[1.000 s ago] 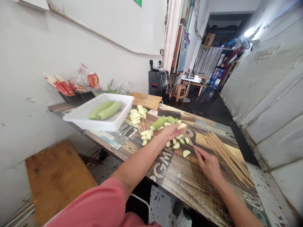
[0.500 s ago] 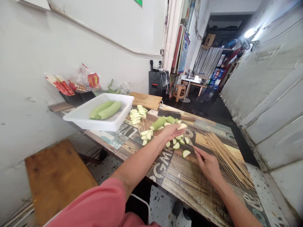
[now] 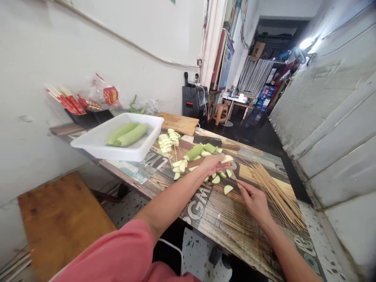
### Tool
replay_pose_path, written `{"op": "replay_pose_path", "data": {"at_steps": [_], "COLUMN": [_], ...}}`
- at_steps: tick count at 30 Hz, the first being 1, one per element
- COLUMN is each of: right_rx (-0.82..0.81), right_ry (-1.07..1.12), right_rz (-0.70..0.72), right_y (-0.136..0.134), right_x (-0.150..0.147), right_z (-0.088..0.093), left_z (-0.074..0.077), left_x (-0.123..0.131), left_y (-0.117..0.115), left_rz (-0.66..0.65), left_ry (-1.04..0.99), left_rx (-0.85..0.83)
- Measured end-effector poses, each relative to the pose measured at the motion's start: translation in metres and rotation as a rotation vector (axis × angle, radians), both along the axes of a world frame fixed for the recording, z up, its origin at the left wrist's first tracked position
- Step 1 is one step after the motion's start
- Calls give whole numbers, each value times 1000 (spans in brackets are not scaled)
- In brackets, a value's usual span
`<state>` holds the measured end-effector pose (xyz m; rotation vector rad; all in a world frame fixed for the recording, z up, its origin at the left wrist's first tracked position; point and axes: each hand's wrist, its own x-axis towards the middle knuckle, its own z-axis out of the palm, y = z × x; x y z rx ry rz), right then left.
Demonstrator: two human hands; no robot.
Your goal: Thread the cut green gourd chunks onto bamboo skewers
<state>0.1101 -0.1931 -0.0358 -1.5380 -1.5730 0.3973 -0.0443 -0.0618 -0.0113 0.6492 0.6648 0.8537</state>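
My left hand (image 3: 216,164) reaches over the table, its fingers closed on a pale half-round zucchini slice (image 3: 227,159). To its right my right hand (image 3: 253,199) pinches a thin bamboo skewer (image 3: 235,178), whose tip points toward that slice. Whether the tip touches the slice I cannot tell. Around and under my left hand lie loose zucchini slices (image 3: 216,180), with a single slice (image 3: 228,189) nearer to me. Cut zucchini lengths (image 3: 194,152) rest just behind. Finished skewers of zucchini slices (image 3: 169,141) lie further left.
A pile of bamboo skewers (image 3: 276,196) lies at the right. At the left, a white tub (image 3: 138,155) holds two whole zucchini (image 3: 131,135). A cleaver (image 3: 207,140) and a wooden board (image 3: 179,123) lie at the back. A brown stool (image 3: 64,223) stands lower left.
The view has shifted slightly, so the table and its contents sit a little further left. Both hands keep nearly the same pose, with the slice and the skewer still held.
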Motion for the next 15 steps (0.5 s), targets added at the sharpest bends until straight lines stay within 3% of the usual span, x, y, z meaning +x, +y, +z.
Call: {"op": "replay_pose_path", "data": {"at_steps": [5, 10, 15], "right_rx": [-223, -475, -527], "right_ry": [400, 773, 964], "right_rz": [39, 193, 268], "right_y": [2, 7, 22], "right_x": [-13, -33, -46], "right_z": [4, 16, 18], "left_z": [2, 3, 6], "left_x": [2, -1, -11], "left_y": [-1, 3, 11], "left_rz": [69, 146, 190], "left_ry": [-148, -185, -225], "left_rx": [-52, -147, -224]}}
